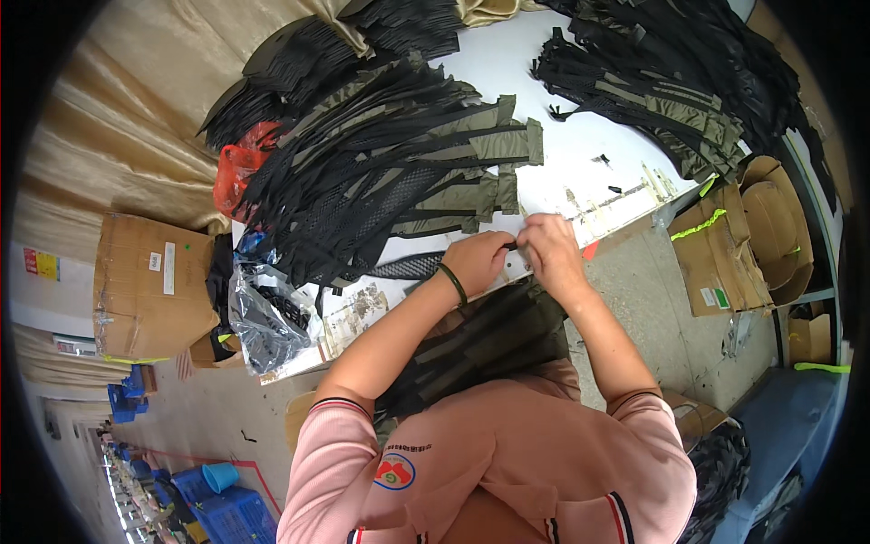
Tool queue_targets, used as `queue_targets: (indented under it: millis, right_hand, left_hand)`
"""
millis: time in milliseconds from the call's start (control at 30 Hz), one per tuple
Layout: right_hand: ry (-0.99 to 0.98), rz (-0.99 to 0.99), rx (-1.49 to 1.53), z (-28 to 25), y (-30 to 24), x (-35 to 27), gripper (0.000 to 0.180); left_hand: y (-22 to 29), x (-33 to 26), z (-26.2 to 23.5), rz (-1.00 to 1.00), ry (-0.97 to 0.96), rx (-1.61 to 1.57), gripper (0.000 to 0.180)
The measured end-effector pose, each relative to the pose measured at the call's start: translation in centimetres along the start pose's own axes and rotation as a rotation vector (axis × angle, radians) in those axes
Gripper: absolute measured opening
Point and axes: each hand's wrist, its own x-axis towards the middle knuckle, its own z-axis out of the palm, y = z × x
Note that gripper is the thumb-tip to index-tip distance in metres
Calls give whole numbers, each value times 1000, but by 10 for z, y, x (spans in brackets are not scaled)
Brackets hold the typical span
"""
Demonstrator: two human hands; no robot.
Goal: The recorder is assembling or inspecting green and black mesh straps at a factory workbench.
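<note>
My left hand [476, 266], with a dark green bangle at its wrist, is closed near the front edge of the white table [625, 195]. Close beside it, my right hand [551, 252] is also closed, its fingertips almost meeting the left ones. Between them shows a short bit of black strap [512, 246]; its exact shape is mostly covered by my fingers. A black mesh strip [408, 266] runs along the table to my left hand. Just beyond lies a wide pile of black mesh and olive fabric pieces [390, 172]. More dark fabric [480, 349] lies across my lap.
Another fabric heap [671, 91] covers the far right, and black stacks [304, 63] stand far left. A red bag [240, 172] and a clear plastic bag [263, 317] sit at the left edge. Cardboard boxes [149, 286] flank the table, one open box [716, 249] at right.
</note>
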Motion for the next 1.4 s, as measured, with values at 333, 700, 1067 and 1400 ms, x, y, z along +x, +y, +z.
queue_targets:
  millis: [333, 700, 1067, 1400]
  right_hand:
    - [-28, 343, 13, 20, -26, -15, 53]
    - [-83, 116, 72, 17, -16, -4, 19]
    - [-59, 1028, 1137, 38, -3, -14, 20]
    - [-421, 1011, 1608, 19, -8, -33, 16]
  left_hand:
    - [-25, -20, 42, -426, 61, -695, 15]
    - [-2, -31, 20, -420, 25, -561, 22]
    - [22, -49, 16, -270, 99, -411, 14]
    - [7, -46, -3, -501, 29, -1080, 7]
